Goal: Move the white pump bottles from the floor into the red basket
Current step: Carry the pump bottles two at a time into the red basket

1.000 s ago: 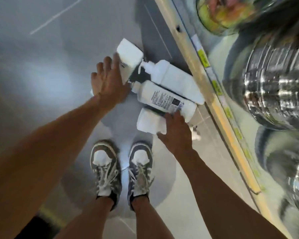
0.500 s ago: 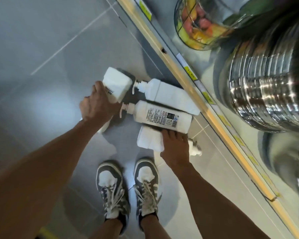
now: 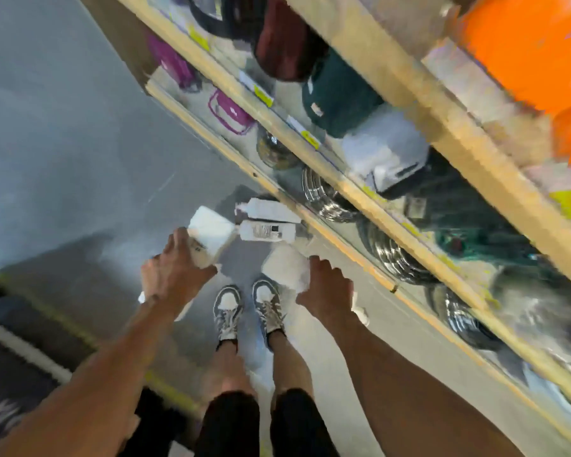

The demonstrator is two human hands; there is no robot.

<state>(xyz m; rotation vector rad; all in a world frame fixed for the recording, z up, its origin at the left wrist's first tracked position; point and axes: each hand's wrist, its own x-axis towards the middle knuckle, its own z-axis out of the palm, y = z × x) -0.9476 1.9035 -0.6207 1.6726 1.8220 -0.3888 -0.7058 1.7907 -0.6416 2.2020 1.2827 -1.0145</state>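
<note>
You are raising one white pump bottle [image 3: 211, 230] in your left hand [image 3: 175, 275] and another bottle [image 3: 285, 265] in your right hand [image 3: 327, 288], fingers curled round each, clear of the floor [image 3: 63, 143] where they were lying, leaving two bottles [image 3: 267, 230] beside the shelf [image 3: 343, 247], basket out of view.

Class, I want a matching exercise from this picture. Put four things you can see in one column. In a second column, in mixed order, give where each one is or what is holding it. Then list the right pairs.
Things
1. labelled bottle
2. leftmost bottle
3. bottle nearest the shoes (shoes)
4. steel bowls

Places or states
A. stacked on a shelf
B. held by the right hand
C. lying on the floor, no hand on it
D. held by the left hand

Pairs: 1-C, 2-D, 3-B, 4-A
</note>
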